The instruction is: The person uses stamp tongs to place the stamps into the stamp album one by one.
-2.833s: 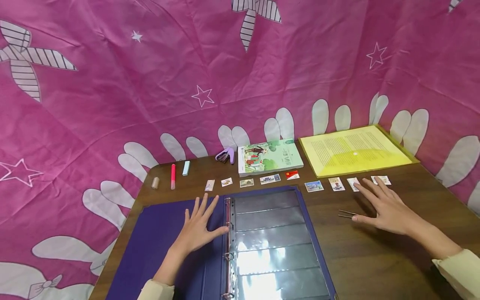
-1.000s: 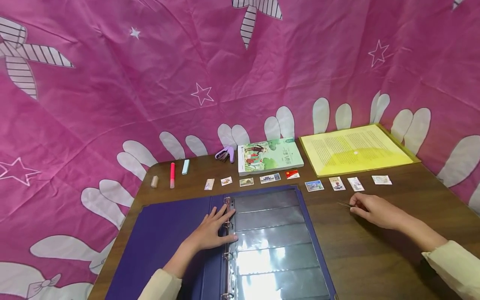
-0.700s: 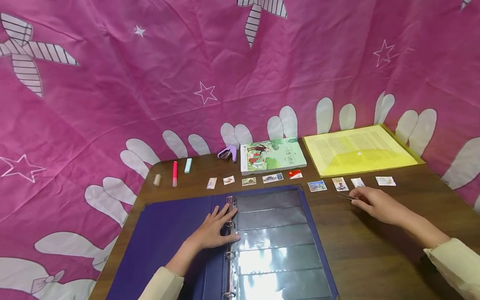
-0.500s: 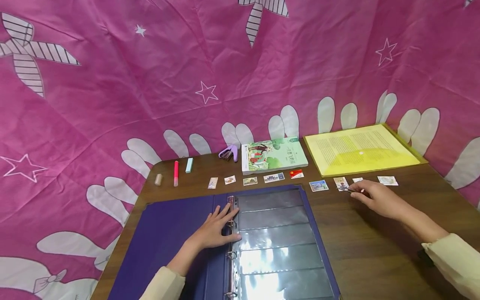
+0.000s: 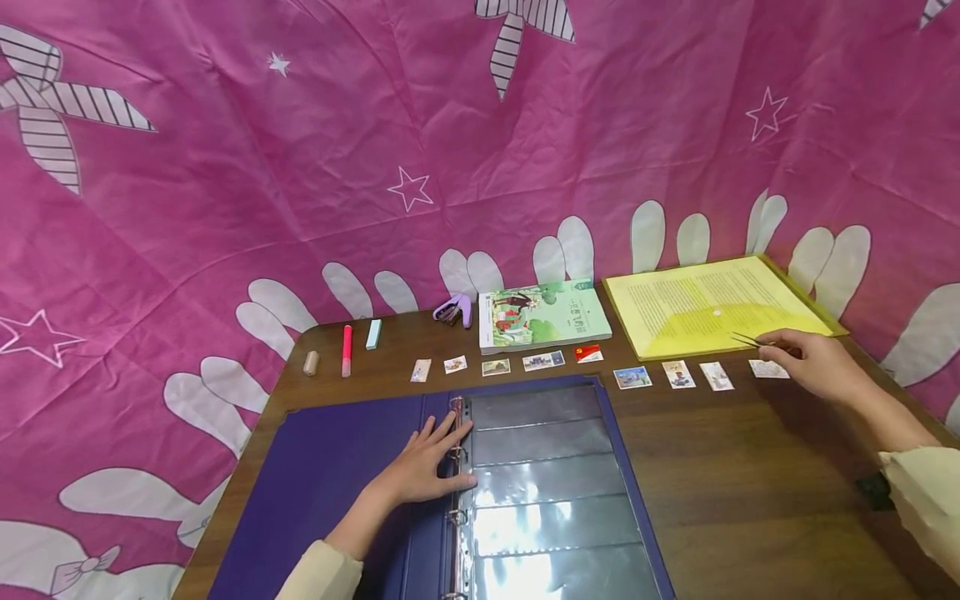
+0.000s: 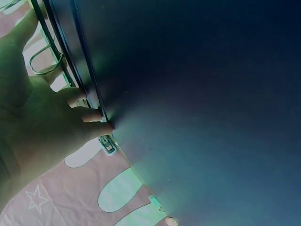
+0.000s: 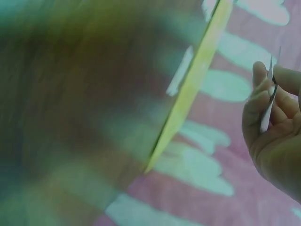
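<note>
My left hand [image 5: 422, 468] lies with fingers spread across the metal rings [image 5: 457, 517] of an open dark blue binder [image 5: 337, 475]. Its fingertips reach the edge of a clear-pocketed page [image 5: 547, 442]. Between thumb and fingers, my right hand [image 5: 825, 371] pinches thin metal tweezers [image 7: 267, 113], whose two tips are apart with nothing between them. The tweezers point left, over the lower edge of the yellow folder in the head view. Just below them lies the rightmost stamp [image 5: 768, 369], partly overlapped by the hand. Other stamps nearby include an upright one [image 5: 716, 377] and a blue one [image 5: 632, 377].
More stamps, among them a red one [image 5: 588, 354], line the table [image 5: 750, 483] behind the binder. Farther back are a green picture book [image 5: 555, 321], a yellow folder [image 5: 697, 308], a purple stapler [image 5: 453, 311], a red pen [image 5: 347, 350] and a pink curtain [image 5: 300, 167].
My right hand has picked up the tweezers from the table, passed over the stamps, and shifted right and away from me. My left hand has moved right onto the binder rings.
</note>
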`<move>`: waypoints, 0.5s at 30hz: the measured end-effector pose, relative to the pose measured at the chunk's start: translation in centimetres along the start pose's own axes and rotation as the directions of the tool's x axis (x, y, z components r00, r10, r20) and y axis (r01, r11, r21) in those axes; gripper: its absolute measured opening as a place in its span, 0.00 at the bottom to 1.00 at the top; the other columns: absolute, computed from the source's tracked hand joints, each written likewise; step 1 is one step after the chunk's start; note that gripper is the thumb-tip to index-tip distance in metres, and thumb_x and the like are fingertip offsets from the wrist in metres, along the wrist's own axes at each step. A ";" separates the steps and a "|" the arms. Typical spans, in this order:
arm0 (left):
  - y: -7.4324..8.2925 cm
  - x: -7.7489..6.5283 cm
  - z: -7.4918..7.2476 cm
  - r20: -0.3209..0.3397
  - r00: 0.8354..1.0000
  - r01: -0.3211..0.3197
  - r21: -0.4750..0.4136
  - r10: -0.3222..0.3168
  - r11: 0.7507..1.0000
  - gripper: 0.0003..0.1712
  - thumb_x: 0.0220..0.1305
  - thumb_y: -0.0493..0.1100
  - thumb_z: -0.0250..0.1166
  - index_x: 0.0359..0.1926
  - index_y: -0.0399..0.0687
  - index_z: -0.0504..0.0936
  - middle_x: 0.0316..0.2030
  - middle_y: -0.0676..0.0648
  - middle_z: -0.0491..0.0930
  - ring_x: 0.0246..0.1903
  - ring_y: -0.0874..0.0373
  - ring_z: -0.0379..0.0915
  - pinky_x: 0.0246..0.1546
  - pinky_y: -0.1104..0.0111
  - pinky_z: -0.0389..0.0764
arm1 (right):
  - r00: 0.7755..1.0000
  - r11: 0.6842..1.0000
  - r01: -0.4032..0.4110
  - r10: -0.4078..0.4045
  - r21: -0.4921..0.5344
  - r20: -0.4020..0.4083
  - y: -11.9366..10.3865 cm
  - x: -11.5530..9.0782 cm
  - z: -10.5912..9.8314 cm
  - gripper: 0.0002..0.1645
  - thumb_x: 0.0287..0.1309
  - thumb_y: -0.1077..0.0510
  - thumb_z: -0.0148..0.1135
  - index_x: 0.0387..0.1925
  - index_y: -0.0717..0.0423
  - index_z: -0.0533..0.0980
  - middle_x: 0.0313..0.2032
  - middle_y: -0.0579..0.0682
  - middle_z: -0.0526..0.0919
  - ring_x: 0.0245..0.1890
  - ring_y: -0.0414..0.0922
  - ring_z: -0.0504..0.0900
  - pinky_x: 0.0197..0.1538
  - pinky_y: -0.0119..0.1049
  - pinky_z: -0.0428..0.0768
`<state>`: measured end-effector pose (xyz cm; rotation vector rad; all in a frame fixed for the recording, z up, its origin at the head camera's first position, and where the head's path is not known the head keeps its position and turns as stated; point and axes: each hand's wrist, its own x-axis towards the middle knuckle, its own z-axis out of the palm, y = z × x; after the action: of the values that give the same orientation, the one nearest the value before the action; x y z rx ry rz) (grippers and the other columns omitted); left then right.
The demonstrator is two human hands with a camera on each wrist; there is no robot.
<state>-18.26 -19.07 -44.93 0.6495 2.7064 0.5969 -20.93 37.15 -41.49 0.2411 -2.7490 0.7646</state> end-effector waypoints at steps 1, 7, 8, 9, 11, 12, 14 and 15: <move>0.0 0.0 0.0 0.003 1.000 0.002 0.000 -0.002 1.000 0.47 0.53 0.65 0.62 0.71 0.62 0.54 0.73 0.43 0.44 0.71 0.33 0.35 0.65 0.36 0.42 | 1.000 1.000 -0.020 0.020 -0.008 0.003 0.6 0.0 -0.2 0.14 0.61 0.58 0.56 0.42 0.66 0.78 0.23 0.52 0.77 0.20 0.27 0.63 0.22 0.29 0.63; -0.1 -0.2 -0.1 0.005 1.000 0.014 -0.002 -0.014 1.000 0.47 0.53 0.66 0.62 0.71 0.63 0.54 0.73 0.43 0.44 0.71 0.33 0.36 0.66 0.37 0.41 | 0.994 0.993 -0.098 0.101 -0.068 0.038 3.8 -0.1 -0.9 0.19 0.62 0.55 0.54 0.45 0.67 0.76 0.32 0.64 0.81 0.25 0.32 0.70 0.28 0.31 0.66; -0.1 -0.2 -0.1 0.004 1.000 0.014 -0.003 -0.014 1.000 0.47 0.53 0.66 0.62 0.71 0.63 0.54 0.73 0.43 0.45 0.71 0.33 0.36 0.66 0.37 0.41 | 0.992 0.991 -0.113 0.117 -0.076 0.046 4.3 -0.2 -1.0 0.20 0.62 0.54 0.54 0.46 0.67 0.76 0.35 0.67 0.81 0.27 0.38 0.74 0.29 0.34 0.68; -0.1 -0.2 -0.1 0.004 1.000 0.013 -0.002 -0.013 1.000 0.47 0.53 0.66 0.62 0.71 0.63 0.54 0.73 0.43 0.44 0.71 0.33 0.36 0.66 0.37 0.41 | 0.989 0.988 -0.128 0.133 -0.086 0.057 4.7 -0.3 -1.1 0.21 0.62 0.53 0.53 0.46 0.68 0.75 0.37 0.70 0.80 0.29 0.45 0.77 0.31 0.38 0.70; -0.1 -0.1 -0.1 0.007 1.000 0.011 -0.001 -0.011 1.000 0.47 0.53 0.66 0.62 0.71 0.63 0.54 0.73 0.43 0.44 0.71 0.33 0.35 0.66 0.37 0.41 | 0.984 0.982 -0.157 0.165 -0.108 0.070 5.4 -0.7 -1.2 0.23 0.63 0.51 0.52 0.46 0.69 0.74 0.40 0.74 0.78 0.34 0.62 0.77 0.33 0.46 0.72; -0.1 -0.1 -0.1 0.007 1.000 0.008 -0.002 -0.008 1.000 0.47 0.54 0.66 0.62 0.71 0.62 0.54 0.73 0.43 0.44 0.71 0.33 0.35 0.66 0.37 0.41 | 0.980 0.978 -0.173 0.183 -0.118 0.078 5.8 -0.9 -1.3 0.24 0.63 0.50 0.52 0.46 0.69 0.74 0.41 0.75 0.77 0.37 0.68 0.76 0.34 0.50 0.72; 0.0 -0.1 0.0 0.005 1.000 0.001 -0.005 -0.001 1.000 0.46 0.54 0.65 0.62 0.71 0.62 0.54 0.73 0.42 0.44 0.71 0.33 0.35 0.65 0.36 0.41 | 0.972 0.970 -0.203 0.216 -0.134 0.088 6.3 -1.3 -1.3 0.26 0.64 0.48 0.51 0.45 0.69 0.74 0.42 0.76 0.76 0.41 0.72 0.74 0.36 0.55 0.72; 0.0 -0.1 0.0 0.005 1.000 -0.003 -0.006 0.003 1.000 0.46 0.54 0.65 0.62 0.71 0.62 0.54 0.73 0.42 0.44 0.71 0.32 0.35 0.65 0.36 0.41 | 0.969 0.967 -0.214 0.228 -0.140 0.091 6.5 -1.5 -1.3 0.27 0.64 0.47 0.51 0.45 0.70 0.74 0.42 0.76 0.76 0.41 0.72 0.73 0.37 0.57 0.71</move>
<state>-18.16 -19.13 -44.90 0.6523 2.6987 0.6024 -20.75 43.47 -44.03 -0.0562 -2.9472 0.6393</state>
